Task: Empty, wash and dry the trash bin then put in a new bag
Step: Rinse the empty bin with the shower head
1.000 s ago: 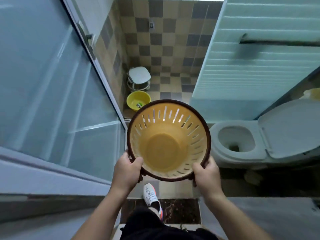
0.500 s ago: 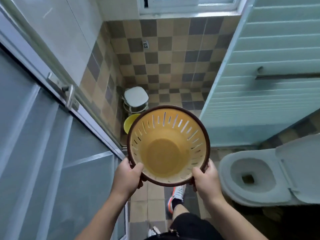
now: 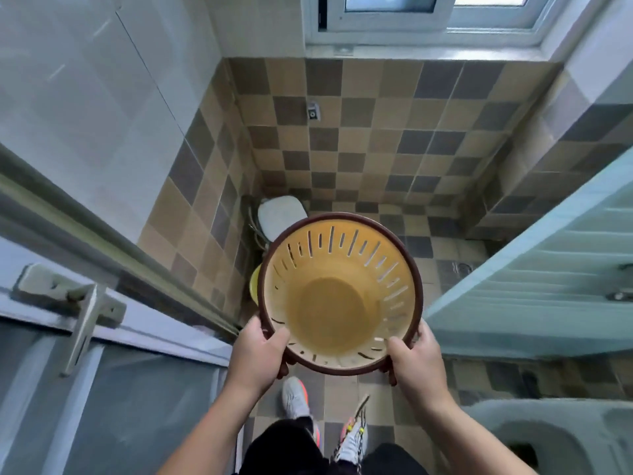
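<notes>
- both hands, left point(image 3: 255, 351) and right point(image 3: 416, 359), grip the empty yellow bin point(image 3: 337, 299) by its rim
- white stool point(image 3: 281, 216) ahead, probably a yellow basin point(image 3: 255, 282) peeking behind the bin
- toilet point(image 3: 548, 437) off right

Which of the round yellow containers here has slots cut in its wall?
The trash bin, gripped by the left hand and right hand. The yellow basin peeking out behind it on the floor shows no slots.

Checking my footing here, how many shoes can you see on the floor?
2. One shoe is on the tiles below the left hand; the other shoe is just right of it, below the bin.
</notes>
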